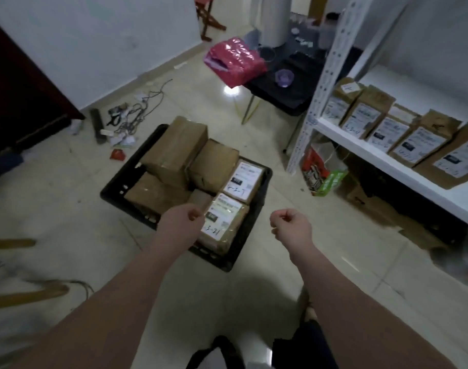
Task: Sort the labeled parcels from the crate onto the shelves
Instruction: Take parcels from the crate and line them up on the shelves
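1. The left hand (183, 221) is curled into a fist and holds nothing. It hangs over the near side of the crate (113, 188).
2. The right hand (291, 225) is also a fist with nothing in it, over the floor (68, 222) just right of the crate.
3. The black crate sits on the floor, packed with brown parcels (174, 150). Two by its right side lie label up: the near one (223, 225) just beside the left hand, the far one (245, 181) behind it.
4. At right, a white shelf (461, 202) carries a row of labelled parcels (387, 133), standing tilted.
5. Behind, a pink bag (235, 61) rests on a black counter (288, 87).
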Demonstrator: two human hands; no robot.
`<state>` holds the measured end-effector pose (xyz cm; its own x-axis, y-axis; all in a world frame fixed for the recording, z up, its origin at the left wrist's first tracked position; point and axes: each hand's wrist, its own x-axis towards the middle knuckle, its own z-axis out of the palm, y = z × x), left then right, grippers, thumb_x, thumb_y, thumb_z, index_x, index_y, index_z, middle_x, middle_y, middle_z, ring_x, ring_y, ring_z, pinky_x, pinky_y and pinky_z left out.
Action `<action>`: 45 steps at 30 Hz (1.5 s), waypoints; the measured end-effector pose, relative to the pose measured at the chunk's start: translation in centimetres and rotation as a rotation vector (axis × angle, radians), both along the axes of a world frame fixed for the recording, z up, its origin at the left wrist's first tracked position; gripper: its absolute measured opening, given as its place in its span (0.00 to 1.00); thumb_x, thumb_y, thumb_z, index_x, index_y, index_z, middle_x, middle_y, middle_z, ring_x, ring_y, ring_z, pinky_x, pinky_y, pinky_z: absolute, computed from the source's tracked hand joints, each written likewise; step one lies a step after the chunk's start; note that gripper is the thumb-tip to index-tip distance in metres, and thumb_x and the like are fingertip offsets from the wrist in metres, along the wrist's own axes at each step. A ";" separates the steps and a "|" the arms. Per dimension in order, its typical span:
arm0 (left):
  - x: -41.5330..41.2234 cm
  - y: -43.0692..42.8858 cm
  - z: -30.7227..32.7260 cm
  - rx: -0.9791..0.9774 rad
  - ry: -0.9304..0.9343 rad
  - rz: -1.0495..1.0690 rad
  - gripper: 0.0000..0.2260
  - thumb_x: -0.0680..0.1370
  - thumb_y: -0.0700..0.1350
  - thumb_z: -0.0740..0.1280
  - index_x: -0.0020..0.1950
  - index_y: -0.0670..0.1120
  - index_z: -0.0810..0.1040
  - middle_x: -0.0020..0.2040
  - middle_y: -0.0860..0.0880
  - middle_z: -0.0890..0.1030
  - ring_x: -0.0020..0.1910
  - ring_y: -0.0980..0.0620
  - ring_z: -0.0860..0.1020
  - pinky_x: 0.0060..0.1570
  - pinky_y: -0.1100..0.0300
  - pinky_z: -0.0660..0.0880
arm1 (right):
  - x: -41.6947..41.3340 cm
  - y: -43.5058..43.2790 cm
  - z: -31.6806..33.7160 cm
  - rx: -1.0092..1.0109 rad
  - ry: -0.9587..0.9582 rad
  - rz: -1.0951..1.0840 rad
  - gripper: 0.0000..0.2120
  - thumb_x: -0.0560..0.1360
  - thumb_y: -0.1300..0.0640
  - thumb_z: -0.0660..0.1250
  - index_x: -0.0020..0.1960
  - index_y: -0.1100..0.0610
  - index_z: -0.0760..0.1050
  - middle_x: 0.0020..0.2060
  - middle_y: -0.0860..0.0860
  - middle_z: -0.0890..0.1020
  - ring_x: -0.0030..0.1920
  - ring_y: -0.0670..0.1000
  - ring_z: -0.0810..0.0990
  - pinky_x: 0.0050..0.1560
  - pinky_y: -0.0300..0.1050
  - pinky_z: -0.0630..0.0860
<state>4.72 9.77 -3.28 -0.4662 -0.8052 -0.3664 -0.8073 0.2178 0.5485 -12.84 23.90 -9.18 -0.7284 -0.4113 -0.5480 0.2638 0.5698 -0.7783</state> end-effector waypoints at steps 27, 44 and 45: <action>1.4 -7.6 -8.3 0.611 -0.070 0.101 0.24 0.79 0.47 0.64 0.75 0.46 0.63 0.70 0.48 0.70 0.64 0.49 0.71 0.57 0.58 0.68 | 5.4 -8.8 -6.5 0.274 -0.362 0.056 0.04 0.75 0.59 0.67 0.40 0.55 0.76 0.39 0.53 0.80 0.37 0.52 0.76 0.54 0.56 0.79; 1.5 -8.0 -8.4 0.803 -0.004 0.107 0.09 0.79 0.50 0.65 0.58 0.53 0.74 0.51 0.52 0.78 0.49 0.54 0.75 0.45 0.58 0.73 | 9.1 -5.9 -4.4 -0.069 -0.724 -0.317 0.12 0.78 0.51 0.68 0.58 0.50 0.69 0.43 0.50 0.84 0.43 0.52 0.81 0.35 0.45 0.77; 1.9 -8.1 -8.0 0.796 0.017 0.104 0.09 0.78 0.51 0.65 0.58 0.53 0.74 0.52 0.52 0.78 0.51 0.53 0.75 0.46 0.57 0.73 | 9.5 -5.7 -4.1 -0.103 -0.736 -0.334 0.11 0.77 0.52 0.68 0.56 0.51 0.69 0.44 0.51 0.85 0.42 0.52 0.82 0.34 0.44 0.78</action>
<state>6.63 1.70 -11.24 -0.4137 -0.3448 -0.8426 -0.7922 -0.3197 0.5198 -3.35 18.16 -13.24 -0.2897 -0.3104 -0.9054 0.8715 0.3055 -0.3836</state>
